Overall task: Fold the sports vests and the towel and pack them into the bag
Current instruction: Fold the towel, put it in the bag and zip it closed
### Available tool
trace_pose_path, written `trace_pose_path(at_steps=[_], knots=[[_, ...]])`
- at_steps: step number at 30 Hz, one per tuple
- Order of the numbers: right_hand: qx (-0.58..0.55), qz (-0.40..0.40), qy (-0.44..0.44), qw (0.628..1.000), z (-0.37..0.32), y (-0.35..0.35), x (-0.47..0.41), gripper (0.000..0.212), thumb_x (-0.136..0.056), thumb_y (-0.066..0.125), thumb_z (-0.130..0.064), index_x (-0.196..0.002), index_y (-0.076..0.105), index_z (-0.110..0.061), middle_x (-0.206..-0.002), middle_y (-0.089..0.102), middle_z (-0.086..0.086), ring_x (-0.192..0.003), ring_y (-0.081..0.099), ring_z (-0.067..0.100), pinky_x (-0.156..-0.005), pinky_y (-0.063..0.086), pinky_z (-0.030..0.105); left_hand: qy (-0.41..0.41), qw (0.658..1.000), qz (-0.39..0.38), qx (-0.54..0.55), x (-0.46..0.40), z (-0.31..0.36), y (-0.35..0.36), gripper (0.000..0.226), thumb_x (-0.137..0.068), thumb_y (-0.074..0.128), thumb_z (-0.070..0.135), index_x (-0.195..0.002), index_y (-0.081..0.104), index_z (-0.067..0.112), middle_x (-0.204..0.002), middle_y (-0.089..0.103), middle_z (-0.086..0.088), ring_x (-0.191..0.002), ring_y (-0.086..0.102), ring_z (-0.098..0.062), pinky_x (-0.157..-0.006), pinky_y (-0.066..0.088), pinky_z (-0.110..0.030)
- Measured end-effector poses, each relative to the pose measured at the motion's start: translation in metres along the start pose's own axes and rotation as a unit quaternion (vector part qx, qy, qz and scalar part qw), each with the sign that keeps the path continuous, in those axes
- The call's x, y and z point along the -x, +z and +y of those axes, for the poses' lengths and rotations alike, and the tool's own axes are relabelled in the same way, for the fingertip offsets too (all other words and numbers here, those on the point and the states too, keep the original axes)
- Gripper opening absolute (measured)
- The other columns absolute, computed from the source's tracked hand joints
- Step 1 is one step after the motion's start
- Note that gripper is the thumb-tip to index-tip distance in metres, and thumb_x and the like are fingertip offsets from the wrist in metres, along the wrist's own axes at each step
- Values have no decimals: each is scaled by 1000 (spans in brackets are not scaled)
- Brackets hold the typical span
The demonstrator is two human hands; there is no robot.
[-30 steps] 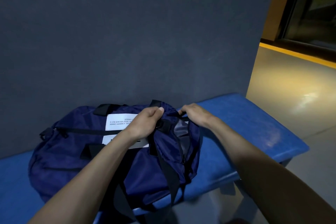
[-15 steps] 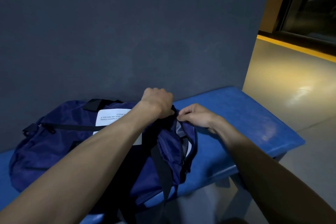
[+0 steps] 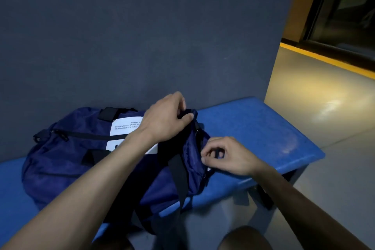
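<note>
Nearest the camera, two bare knees show at the bottom edge, and both forearms reach out from them over the front lip of the blue bench [image 3: 263, 128]. The right hand [image 3: 227, 156] sits at the right end of the navy bag [image 3: 81, 158], fingers curled with thumb and forefinger pinched together on something small and dark at the end seam, probably a zip pull, though it is too small to tell for sure. Just beyond it the left hand [image 3: 166, 122] grips a bunch of the bag's top fabric, fingers clamped round it and lifting that end. The bag lies along the bench, a black strap [image 3: 178, 174] draped down its near side over the bench edge, a white label [image 3: 125, 126] on top. The sports vests and towel are not visible anywhere, so whether they are inside cannot be told. The main risk appears to be the slack, bunched fabric catching in the zip if the right hand pulls while the left holds the cloth gathered rather than taut. The dangling strap could also snag or drag the bag's near end off the bench. Behind everything stands the dark wall [image 3: 142, 36].
</note>
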State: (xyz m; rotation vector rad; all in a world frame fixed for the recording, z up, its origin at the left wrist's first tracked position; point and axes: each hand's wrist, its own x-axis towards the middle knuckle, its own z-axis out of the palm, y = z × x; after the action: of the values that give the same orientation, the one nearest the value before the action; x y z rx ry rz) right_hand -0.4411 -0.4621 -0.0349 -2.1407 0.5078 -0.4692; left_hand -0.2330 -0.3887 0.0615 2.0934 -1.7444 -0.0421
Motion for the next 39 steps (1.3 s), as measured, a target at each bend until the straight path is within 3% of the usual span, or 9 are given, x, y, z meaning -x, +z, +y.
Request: trace_pose_path(at_steps=[4, 8, 10, 14, 17, 20, 24, 34, 39], knots=[[-17, -13, -12, 1000, 4, 9, 22, 22, -80, 84, -20, -93, 66, -18, -107, 56, -5, -95, 61, 13, -83, 53, 32, -66, 972, -166, -150, 45, 28, -6, 62, -78, 55, 84, -84, 61, 22, -87, 64, 1, -91, 63, -26, -72, 46, -34], [71, -10, -42, 997, 7, 25, 27, 31, -75, 89, -35, -85, 65, -19, -112, 49, -5, -99, 56, 9, -88, 50, 28, -70, 963, -207, -160, 74, 42, 20, 62, -75, 60, 82, -74, 51, 21, -97, 63, -4, -102, 63, -29, -74, 41, -33], [93, 27, -68, 993, 11, 30, 26, 25, -78, 84, -38, -84, 70, -17, -109, 53, -5, -97, 58, 8, -85, 50, 28, -75, 970, -199, -120, 76, 38, 30, 50, -79, 67, 68, -78, 50, 21, -100, 64, -3, -104, 63, -29, -75, 42, -32], [107, 94, -98, 985, 9, 22, 27, 17, -88, 74, -33, -94, 78, -17, -107, 62, -10, -96, 62, 0, -87, 46, 17, -88, 978, -187, 27, 67, 12, 30, 38, -80, 71, 55, -72, 66, 18, -72, 70, 5, -76, 67, -16, -69, 54, -34], [141, 97, -117, 978, -1, 16, 22, 23, -91, 68, -38, -96, 77, -18, -106, 66, -10, -95, 64, 3, -87, 52, 24, -85, 972, -186, 113, 65, 4, 27, 37, -85, 74, 48, -78, 71, 11, -63, 71, 8, -57, 61, -5, -61, 49, -26], [194, 87, -117, 970, -12, 5, 17, 27, -91, 62, -46, -96, 76, -24, -100, 70, -14, -88, 67, 7, -77, 55, 36, -82, 960, -214, 161, 61, -3, 27, 42, -85, 76, 44, -82, 70, 3, -62, 70, 5, -55, 58, -10, -61, 46, -27], [240, 59, -124, 961, -20, -21, 2, 14, -92, 69, -37, -94, 76, -25, -91, 68, -12, -79, 62, 7, -69, 51, 32, -64, 941, -252, 215, 55, -12, 23, 43, -87, 76, 39, -77, 66, -2, -61, 67, 1, -55, 52, -16, -61, 40, -31], [325, 35, 75, 942, 11, -64, -103, 14, -87, 77, -25, -74, 72, -26, -79, 71, -8, -81, 65, 17, -76, 52, 32, 4, 910, -355, 214, 47, -15, 10, 37, -88, 79, 34, -70, 60, 8, -60, 64, 5, -57, 49, -12, -59, 35, -28], [277, 104, 134, 946, 37, -26, -137, 29, -81, 65, -9, -59, 58, -25, -77, 71, 6, -83, 66, 32, -74, 54, 37, 4, 892, -348, 287, 52, -26, 9, 41, -93, 74, 31, -76, 56, -1, -65, 66, 2, -58, 44, -17, -56, 33, -32]])
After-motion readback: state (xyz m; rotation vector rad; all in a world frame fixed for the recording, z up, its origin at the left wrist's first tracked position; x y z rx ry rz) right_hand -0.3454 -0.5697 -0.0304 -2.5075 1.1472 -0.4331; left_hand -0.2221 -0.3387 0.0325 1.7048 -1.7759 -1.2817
